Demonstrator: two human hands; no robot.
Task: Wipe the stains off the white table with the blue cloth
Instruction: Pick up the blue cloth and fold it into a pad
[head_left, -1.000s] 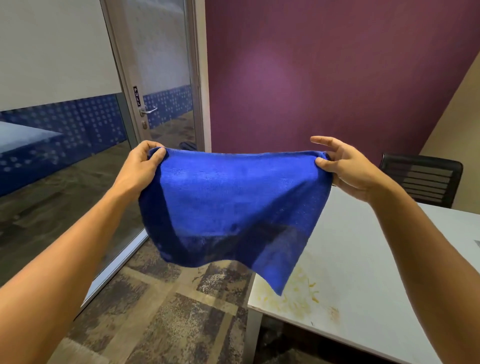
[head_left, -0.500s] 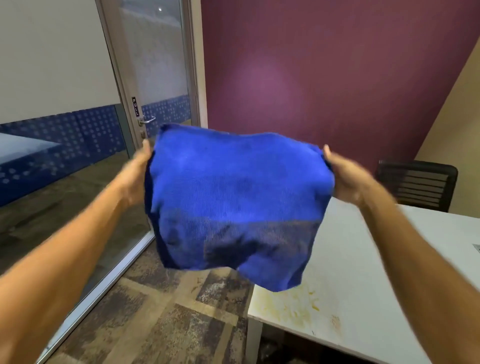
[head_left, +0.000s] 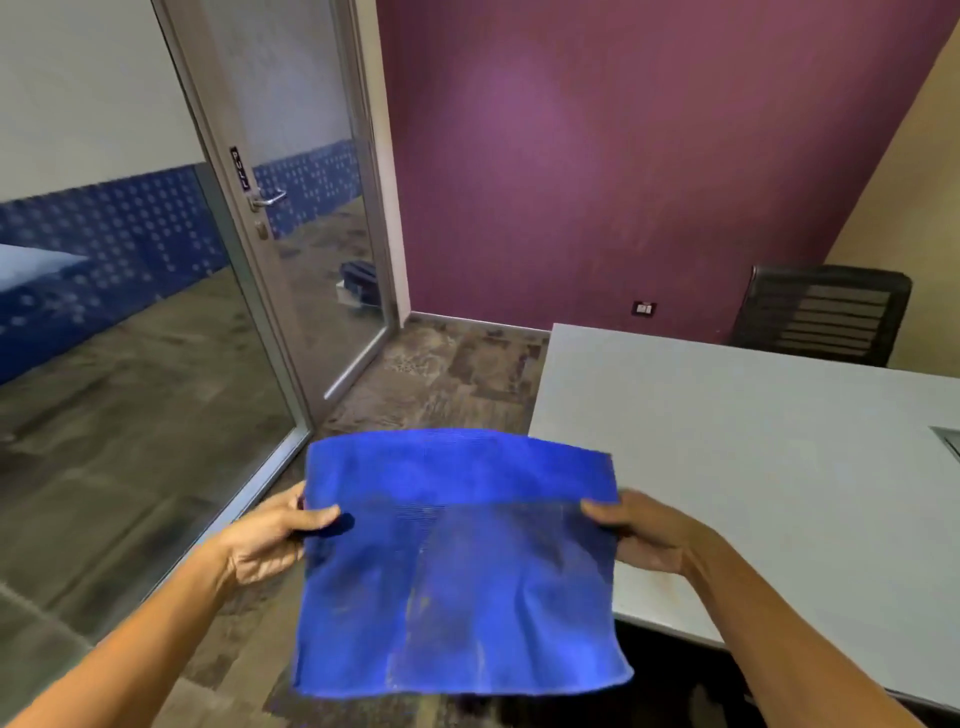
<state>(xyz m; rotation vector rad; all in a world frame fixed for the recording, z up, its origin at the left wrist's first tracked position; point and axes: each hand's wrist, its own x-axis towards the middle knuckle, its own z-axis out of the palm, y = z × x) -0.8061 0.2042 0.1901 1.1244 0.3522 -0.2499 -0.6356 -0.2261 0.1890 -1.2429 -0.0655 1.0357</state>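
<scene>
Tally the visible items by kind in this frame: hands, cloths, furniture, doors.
Hands: 2, left hand and right hand
Cloths: 1, blue cloth
Tables: 1, white table
Chairs: 1, black chair
Doors: 1, glass door
Total: 6

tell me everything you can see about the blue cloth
The blue cloth is a bright royal-blue rectangle of soft, finely ribbed fabric that looks like microfibre. It is folded over along its far edge, so a brighter band lies across the top. Darker patches and pale streaks mark the lower layer. It hangs in the air, spread flat between the left hand and right hand, each pinching a side edge, in front of the white table's near corner.
</scene>
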